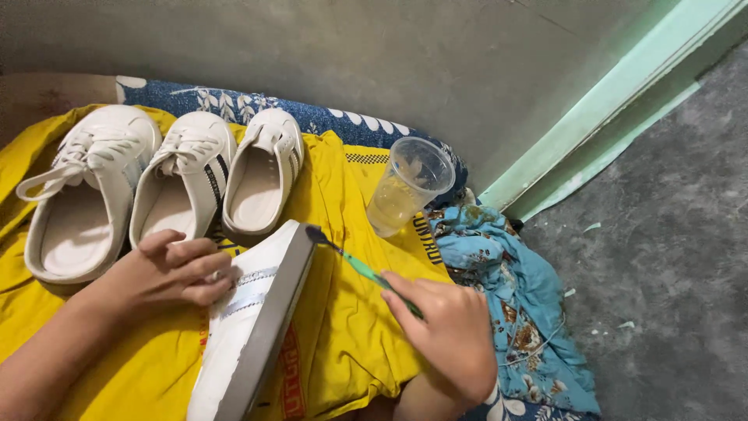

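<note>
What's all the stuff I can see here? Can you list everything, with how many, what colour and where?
white slip-on sneakers: three, white with dark side stripes, side by side on the yellow cloth at upper left
white sneaker tilted on its side: one, white with a grey sole, lower centre
green-handled toothbrush: one, green, bristles at the tilted sneaker's sole edge
clear plastic cup: one, holding yellowish liquid, right of the sneakers
yellow cloth: one, under the sneakers
blue floral fabric: light blue, crumpled at right
grey concrete floor: right
left hand: steadies the tilted sneaker
right hand: grips the toothbrush

Shoe's heel [206, 405] (bottom edge) cut off
</note>
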